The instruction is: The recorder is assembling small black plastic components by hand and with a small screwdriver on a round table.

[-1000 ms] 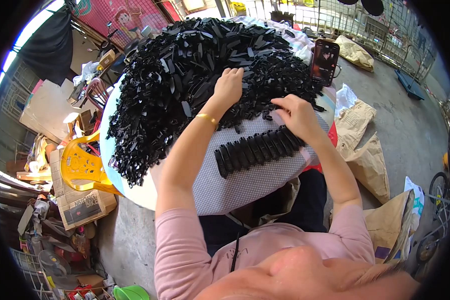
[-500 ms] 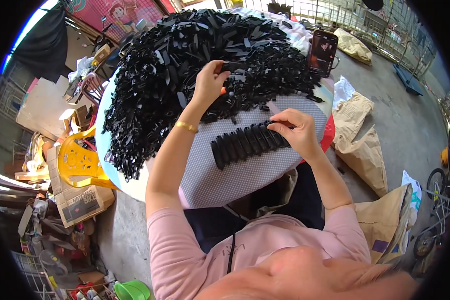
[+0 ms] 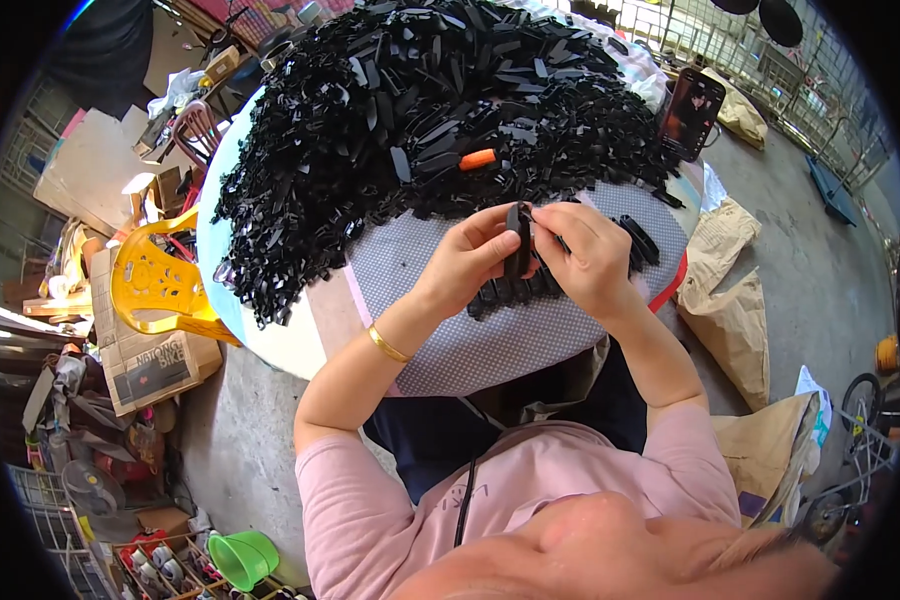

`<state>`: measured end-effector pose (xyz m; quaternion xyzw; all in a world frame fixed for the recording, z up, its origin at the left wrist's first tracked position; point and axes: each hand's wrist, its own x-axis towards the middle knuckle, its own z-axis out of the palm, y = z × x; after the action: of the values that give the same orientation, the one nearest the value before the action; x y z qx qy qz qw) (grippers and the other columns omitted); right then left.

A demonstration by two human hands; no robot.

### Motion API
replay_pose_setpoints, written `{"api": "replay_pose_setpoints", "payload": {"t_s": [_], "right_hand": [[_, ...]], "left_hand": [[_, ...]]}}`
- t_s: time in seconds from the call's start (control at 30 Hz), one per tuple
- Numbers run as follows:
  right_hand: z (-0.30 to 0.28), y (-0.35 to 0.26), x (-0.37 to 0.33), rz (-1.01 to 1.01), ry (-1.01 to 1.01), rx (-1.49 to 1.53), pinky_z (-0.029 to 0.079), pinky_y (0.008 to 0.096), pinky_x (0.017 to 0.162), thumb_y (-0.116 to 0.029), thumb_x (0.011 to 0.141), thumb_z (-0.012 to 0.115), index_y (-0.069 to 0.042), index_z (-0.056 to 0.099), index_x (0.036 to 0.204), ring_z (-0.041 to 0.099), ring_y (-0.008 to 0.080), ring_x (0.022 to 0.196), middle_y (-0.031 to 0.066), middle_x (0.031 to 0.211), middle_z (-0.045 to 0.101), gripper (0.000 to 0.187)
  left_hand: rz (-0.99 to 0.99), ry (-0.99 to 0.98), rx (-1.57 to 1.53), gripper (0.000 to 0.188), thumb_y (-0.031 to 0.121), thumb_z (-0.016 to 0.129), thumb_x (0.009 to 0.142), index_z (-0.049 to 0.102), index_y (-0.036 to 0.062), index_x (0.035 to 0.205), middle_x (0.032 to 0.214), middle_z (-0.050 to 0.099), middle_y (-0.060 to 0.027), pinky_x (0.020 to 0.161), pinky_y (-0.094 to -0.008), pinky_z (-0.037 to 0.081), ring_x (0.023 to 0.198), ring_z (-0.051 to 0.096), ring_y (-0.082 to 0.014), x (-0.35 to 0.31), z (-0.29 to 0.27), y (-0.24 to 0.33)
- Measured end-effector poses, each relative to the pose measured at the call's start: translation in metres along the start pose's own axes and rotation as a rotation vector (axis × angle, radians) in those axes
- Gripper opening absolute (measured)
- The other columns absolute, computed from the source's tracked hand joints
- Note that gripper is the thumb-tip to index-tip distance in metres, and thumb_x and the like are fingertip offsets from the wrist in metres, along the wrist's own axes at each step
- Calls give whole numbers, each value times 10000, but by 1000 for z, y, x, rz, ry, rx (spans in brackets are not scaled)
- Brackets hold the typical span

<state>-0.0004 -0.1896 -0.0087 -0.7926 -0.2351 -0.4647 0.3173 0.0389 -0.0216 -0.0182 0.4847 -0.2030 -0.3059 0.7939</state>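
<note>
My left hand point(image 3: 470, 262) is closed around a long black plastic piece point(image 3: 516, 250), held upright above the table. Against the upper end of that piece, my right hand point(image 3: 592, 262) pinches with thumb and forefinger; whatever sits between those fingertips is too small to make out. Below and behind both hands lies a row of similar black pieces point(image 3: 510, 296), side by side on the grey patterned cloth point(image 3: 450, 345); my hands hide its middle. A large heap of loose black plastic parts point(image 3: 320, 165) covers the far side, with an orange-handled tool point(image 3: 478, 160) lying on it.
A phone point(image 3: 692, 112) stands upright at the table's far right edge. Brown paper sacks point(image 3: 735, 330) lie on the floor to the right. On the left are a yellow plastic chair point(image 3: 155, 280) and a cardboard box point(image 3: 160, 370); a green bucket point(image 3: 243, 558) stands lower left.
My left hand has come back from the heap with a black piece in it. My right hand has left the row and met it over the cloth. The view has shifted slightly.
</note>
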Motion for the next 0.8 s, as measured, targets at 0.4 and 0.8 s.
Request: {"api": "replay_pose_setpoints", "payload": {"t_s": [0.4, 0.8], "right_hand": [[-12, -11, 9, -14, -308, 36, 497, 315, 647, -103, 718, 656, 28, 618, 922, 595, 243, 776, 98, 911, 585, 246], [-31, 3, -14, 231, -51, 48, 481, 315, 621, -53, 691, 653, -24, 595, 1070, 591, 248, 688, 110, 796, 588, 385]], "left_hand": [[24, 115, 72, 410, 111, 601, 846, 482, 16, 1226, 1022, 597, -69, 739, -269, 527, 851, 601, -127, -5, -4, -3], [263, 141, 528, 327, 186, 581, 866, 538, 34, 1152, 1023, 528, -64, 729, -251, 521, 948, 537, -133, 12, 5, 2]]}}
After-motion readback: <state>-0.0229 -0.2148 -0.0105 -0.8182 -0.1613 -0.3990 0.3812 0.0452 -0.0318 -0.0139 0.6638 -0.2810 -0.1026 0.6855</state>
